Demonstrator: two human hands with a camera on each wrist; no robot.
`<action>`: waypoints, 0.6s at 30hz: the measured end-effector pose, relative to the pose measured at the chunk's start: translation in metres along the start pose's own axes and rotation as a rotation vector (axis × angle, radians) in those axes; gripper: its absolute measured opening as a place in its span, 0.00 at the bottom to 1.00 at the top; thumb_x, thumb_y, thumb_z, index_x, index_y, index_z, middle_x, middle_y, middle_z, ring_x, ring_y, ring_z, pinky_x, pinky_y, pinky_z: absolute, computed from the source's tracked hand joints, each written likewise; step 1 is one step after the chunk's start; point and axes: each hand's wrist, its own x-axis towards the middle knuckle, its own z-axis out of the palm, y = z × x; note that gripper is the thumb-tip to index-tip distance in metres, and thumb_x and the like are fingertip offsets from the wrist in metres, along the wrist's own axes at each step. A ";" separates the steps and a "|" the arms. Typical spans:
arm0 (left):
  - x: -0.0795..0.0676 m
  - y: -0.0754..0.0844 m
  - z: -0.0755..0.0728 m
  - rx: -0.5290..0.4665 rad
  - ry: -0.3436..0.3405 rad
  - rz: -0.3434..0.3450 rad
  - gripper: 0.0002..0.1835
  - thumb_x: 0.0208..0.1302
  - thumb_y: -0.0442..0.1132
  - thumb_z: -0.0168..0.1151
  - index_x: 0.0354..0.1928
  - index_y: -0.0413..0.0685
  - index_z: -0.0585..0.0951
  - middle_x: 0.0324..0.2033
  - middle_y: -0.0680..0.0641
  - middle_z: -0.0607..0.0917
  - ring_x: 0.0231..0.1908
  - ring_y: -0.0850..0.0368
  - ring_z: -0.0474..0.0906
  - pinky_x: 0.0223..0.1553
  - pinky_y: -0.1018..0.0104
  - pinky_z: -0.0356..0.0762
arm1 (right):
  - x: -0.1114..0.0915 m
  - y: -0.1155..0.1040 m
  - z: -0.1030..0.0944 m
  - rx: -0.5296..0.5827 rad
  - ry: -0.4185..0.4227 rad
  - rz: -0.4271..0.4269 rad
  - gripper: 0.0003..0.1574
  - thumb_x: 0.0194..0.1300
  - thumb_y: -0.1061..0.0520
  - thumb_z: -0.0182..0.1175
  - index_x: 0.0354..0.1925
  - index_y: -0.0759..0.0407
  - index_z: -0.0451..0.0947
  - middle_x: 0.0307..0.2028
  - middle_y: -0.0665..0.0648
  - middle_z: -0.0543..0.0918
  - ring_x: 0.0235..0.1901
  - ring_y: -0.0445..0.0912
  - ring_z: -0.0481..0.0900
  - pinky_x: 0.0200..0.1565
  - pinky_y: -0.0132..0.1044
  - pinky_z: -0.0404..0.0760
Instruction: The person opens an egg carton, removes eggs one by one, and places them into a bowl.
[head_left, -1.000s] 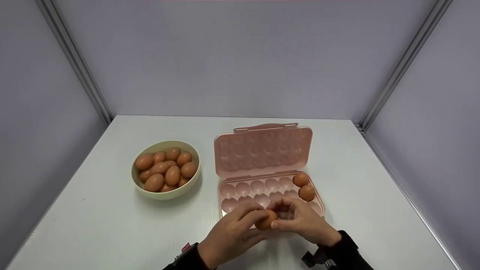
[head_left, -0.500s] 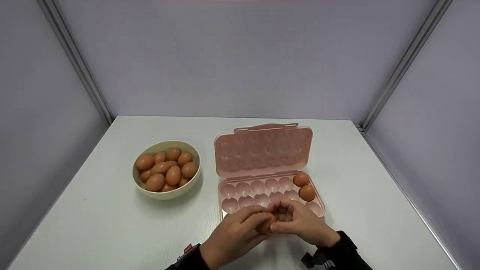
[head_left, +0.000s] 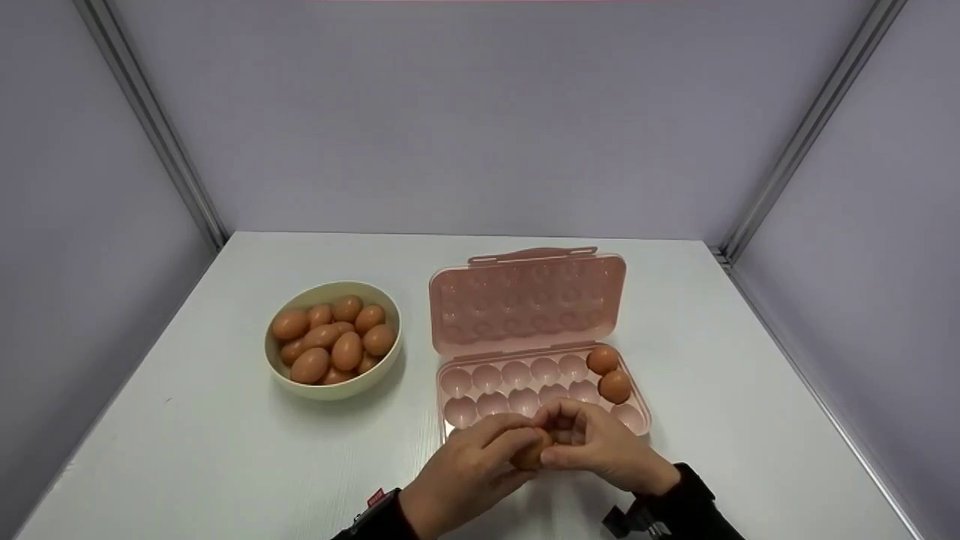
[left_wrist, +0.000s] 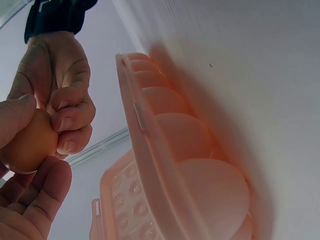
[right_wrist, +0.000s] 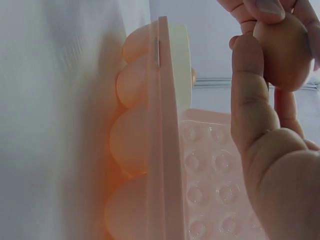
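A brown egg [head_left: 531, 453] is held between both hands just over the front edge of a pink egg carton [head_left: 514, 371]. My left hand [head_left: 474, 463] grips it from the left, thumb and fingers around the shell [left_wrist: 31, 142]. From the other side my right hand [head_left: 606, 450] pinches the egg, its thumb against the shell, as the right wrist view shows on the egg [right_wrist: 287, 52]. The carton lies open, its dimpled lid [head_left: 525, 300] tilted back. Two brown eggs, one at the back right corner [head_left: 602, 360] and one in front of it [head_left: 615, 386], sit in cups. The hands hide the carton's front.
A pale cream bowl [head_left: 337, 391] heaped with several brown eggs [head_left: 346, 351] stands left of the carton on the white table [head_left: 195, 450]. Grey panels [head_left: 465, 120] rise behind and at both sides, with metal rails [head_left: 817, 120] at the corners.
The egg between the hands has turned and sunk slightly lower, with more of it now behind the left fingers. Both hands stay nearly in place; bowl and carton look unchanged.
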 end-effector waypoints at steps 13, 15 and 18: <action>0.000 -0.001 0.000 -0.006 -0.002 0.004 0.24 0.58 0.38 0.83 0.55 0.48 0.85 0.53 0.49 0.87 0.52 0.62 0.87 0.54 0.76 0.84 | 0.000 -0.001 0.001 -0.012 0.011 0.009 0.19 0.74 0.64 0.65 0.60 0.65 0.76 0.54 0.55 0.86 0.52 0.42 0.88 0.51 0.32 0.86; 0.000 -0.001 0.000 -0.003 0.001 0.005 0.23 0.58 0.38 0.83 0.55 0.48 0.85 0.52 0.49 0.87 0.51 0.62 0.87 0.54 0.76 0.84 | 0.000 -0.001 0.001 -0.018 0.007 -0.001 0.19 0.74 0.64 0.65 0.60 0.66 0.76 0.54 0.55 0.86 0.52 0.41 0.87 0.51 0.31 0.86; -0.001 -0.001 -0.001 0.001 0.004 0.004 0.23 0.58 0.38 0.83 0.55 0.49 0.85 0.52 0.50 0.87 0.51 0.62 0.87 0.54 0.76 0.84 | -0.001 -0.002 -0.001 -0.052 0.024 -0.003 0.19 0.75 0.63 0.64 0.60 0.67 0.76 0.53 0.54 0.86 0.51 0.41 0.87 0.51 0.31 0.85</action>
